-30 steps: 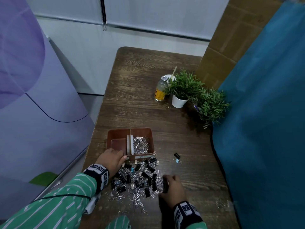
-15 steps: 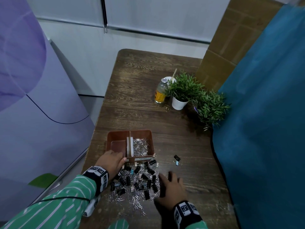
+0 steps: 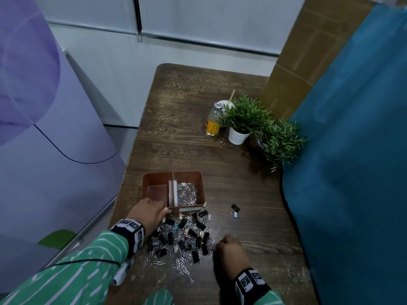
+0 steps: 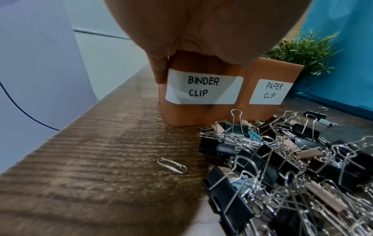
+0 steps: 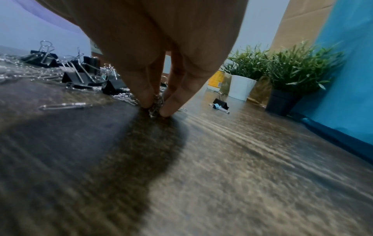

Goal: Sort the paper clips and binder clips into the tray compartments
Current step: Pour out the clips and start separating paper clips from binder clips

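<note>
A brown two-compartment tray (image 3: 152, 179) stands on the wooden table; its right side holds silver paper clips (image 3: 186, 193), its left side looks bare. Labels read BINDER CLIP (image 4: 203, 88) and PAPER CLIP (image 4: 271, 92). My left hand (image 3: 149, 214) grips the tray's near left corner, fingers curled over its rim. In front of the tray lies a mixed pile of black binder clips and paper clips (image 3: 185, 241). My right hand (image 3: 229, 249) sits at the pile's right edge, its fingertips (image 5: 167, 110) pinching a small bunch of paper clips (image 5: 155, 105) against the table.
A stray black and a blue binder clip (image 3: 235, 210) lie right of the tray. A bottle (image 3: 214, 119), a white-potted plant (image 3: 239, 128) and a second plant (image 3: 282, 142) stand at the back right. A blue cloth (image 3: 352, 150) borders the right edge. One loose paper clip (image 4: 172, 165) lies left of the pile.
My right hand opened over the pile's right edge, then closed its fingertips on some paper clips. The left hand kept its hold on the tray corner.
</note>
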